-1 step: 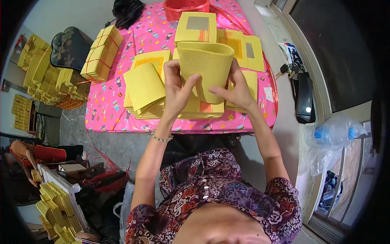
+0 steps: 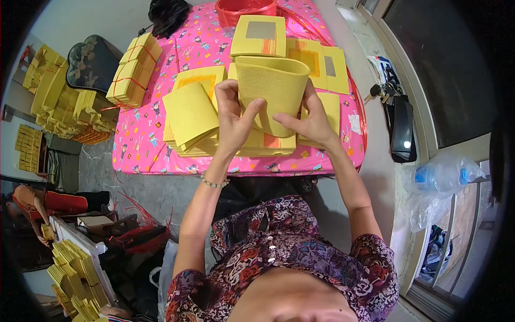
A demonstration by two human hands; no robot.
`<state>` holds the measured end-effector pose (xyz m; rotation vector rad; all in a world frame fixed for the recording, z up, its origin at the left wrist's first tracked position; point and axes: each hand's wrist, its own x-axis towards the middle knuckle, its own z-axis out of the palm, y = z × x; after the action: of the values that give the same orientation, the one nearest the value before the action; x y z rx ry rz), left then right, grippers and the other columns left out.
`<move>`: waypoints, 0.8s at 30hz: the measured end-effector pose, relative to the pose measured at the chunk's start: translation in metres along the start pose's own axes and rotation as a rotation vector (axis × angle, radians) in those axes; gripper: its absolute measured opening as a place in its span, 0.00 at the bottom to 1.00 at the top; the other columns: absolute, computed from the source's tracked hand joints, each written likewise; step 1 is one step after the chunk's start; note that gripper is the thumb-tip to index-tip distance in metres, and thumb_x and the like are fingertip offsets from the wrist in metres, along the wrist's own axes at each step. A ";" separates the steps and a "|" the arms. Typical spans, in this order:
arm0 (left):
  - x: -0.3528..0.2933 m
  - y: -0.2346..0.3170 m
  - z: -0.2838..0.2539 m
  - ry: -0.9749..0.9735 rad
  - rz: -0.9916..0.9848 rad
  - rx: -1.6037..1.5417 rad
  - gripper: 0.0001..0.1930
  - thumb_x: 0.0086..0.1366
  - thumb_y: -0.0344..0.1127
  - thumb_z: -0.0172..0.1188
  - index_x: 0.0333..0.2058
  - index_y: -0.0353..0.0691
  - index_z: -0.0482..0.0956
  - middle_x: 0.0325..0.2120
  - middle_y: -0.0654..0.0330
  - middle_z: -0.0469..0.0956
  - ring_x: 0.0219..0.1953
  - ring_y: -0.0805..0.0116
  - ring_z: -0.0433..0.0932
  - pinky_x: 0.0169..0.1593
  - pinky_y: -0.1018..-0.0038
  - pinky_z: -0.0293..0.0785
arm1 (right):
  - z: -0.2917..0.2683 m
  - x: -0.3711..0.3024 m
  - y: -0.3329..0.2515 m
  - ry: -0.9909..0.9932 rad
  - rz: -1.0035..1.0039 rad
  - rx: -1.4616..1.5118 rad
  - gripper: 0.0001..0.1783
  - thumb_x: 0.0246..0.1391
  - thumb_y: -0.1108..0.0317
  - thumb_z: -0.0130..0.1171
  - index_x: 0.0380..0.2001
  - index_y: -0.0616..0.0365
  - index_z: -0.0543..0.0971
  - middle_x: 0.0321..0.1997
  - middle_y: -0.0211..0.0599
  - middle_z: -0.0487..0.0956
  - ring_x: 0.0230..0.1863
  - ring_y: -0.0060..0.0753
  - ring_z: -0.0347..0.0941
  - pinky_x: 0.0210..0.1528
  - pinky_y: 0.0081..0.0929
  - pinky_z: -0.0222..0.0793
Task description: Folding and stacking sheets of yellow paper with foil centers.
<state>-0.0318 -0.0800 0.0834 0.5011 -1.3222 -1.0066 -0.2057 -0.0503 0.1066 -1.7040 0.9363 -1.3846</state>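
A curled piece of yellow joss paper (image 2: 272,80) stands between my hands, bowed into a loop at its upper edge. My left hand (image 2: 234,115) grips its left side, thumb across the near face and fingers behind. On the right side my right hand (image 2: 312,121) holds it the same way, thumb bent inward. Next to my left hand, a folded yellow sheet (image 2: 189,112) lies on a low pile. Beyond the held paper is a stack of yellow sheets (image 2: 258,47) with a silver square on top; another sheet (image 2: 304,60) with an orange patch lies right of it.
Pink patterned cover (image 2: 161,145) lies over the work surface. Yellow bundles tied with red string (image 2: 134,64) stand at left. A red basin (image 2: 244,12) and black bag (image 2: 167,16) sit at the far side. Keys (image 2: 383,91) lie on the right ledge. Another person (image 2: 32,206) works at lower left.
My right thumb has slid slightly leftward over the near face of the yellow joss paper. Both hands keep their hold.
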 end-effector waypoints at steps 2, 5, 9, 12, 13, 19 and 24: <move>-0.001 -0.002 0.004 0.016 -0.006 0.010 0.25 0.57 0.23 0.61 0.49 0.37 0.57 0.41 0.58 0.69 0.46 0.72 0.69 0.50 0.76 0.66 | 0.002 -0.003 0.002 0.009 0.053 0.053 0.41 0.44 0.66 0.67 0.59 0.59 0.58 0.54 0.40 0.69 0.57 0.32 0.65 0.57 0.31 0.62; 0.001 0.005 0.008 0.015 -0.042 0.007 0.27 0.58 0.23 0.61 0.52 0.36 0.56 0.42 0.58 0.69 0.46 0.71 0.69 0.51 0.75 0.66 | 0.003 -0.005 0.014 0.025 0.092 0.095 0.39 0.44 0.69 0.67 0.58 0.59 0.59 0.53 0.39 0.70 0.55 0.31 0.67 0.55 0.30 0.65; 0.002 0.003 -0.002 -0.119 -0.147 0.025 0.21 0.62 0.25 0.57 0.51 0.34 0.61 0.42 0.59 0.71 0.46 0.74 0.69 0.50 0.77 0.66 | 0.008 -0.004 0.017 0.051 0.114 0.180 0.36 0.46 0.72 0.65 0.57 0.59 0.60 0.52 0.38 0.71 0.53 0.29 0.68 0.54 0.29 0.66; -0.002 0.003 0.005 -0.104 -0.126 -0.005 0.14 0.64 0.26 0.53 0.48 0.33 0.64 0.42 0.60 0.71 0.45 0.76 0.69 0.49 0.78 0.66 | 0.011 -0.004 0.022 0.076 0.070 0.196 0.35 0.46 0.72 0.64 0.57 0.60 0.61 0.50 0.38 0.72 0.52 0.28 0.69 0.53 0.29 0.67; -0.003 0.003 0.006 -0.101 -0.126 -0.004 0.14 0.64 0.26 0.53 0.48 0.33 0.64 0.42 0.60 0.71 0.45 0.76 0.69 0.49 0.78 0.66 | 0.011 -0.005 0.025 0.074 0.071 0.196 0.35 0.46 0.72 0.64 0.57 0.60 0.61 0.50 0.38 0.72 0.52 0.28 0.69 0.53 0.29 0.67; -0.004 0.003 0.009 -0.080 -0.094 0.059 0.13 0.65 0.27 0.52 0.47 0.33 0.64 0.40 0.60 0.72 0.44 0.76 0.69 0.48 0.78 0.67 | 0.016 -0.007 0.035 0.118 0.046 0.209 0.33 0.47 0.71 0.64 0.56 0.61 0.61 0.50 0.38 0.72 0.50 0.28 0.70 0.52 0.28 0.67; -0.003 0.004 0.010 -0.065 -0.141 0.051 0.12 0.65 0.27 0.52 0.46 0.34 0.65 0.40 0.60 0.73 0.43 0.77 0.70 0.47 0.78 0.68 | 0.021 -0.006 0.039 0.184 0.011 0.190 0.32 0.48 0.71 0.63 0.55 0.61 0.62 0.49 0.38 0.72 0.49 0.27 0.70 0.51 0.27 0.68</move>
<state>-0.0399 -0.0732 0.0875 0.6115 -1.3880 -1.1159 -0.1896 -0.0612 0.0664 -1.4477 0.8810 -1.5899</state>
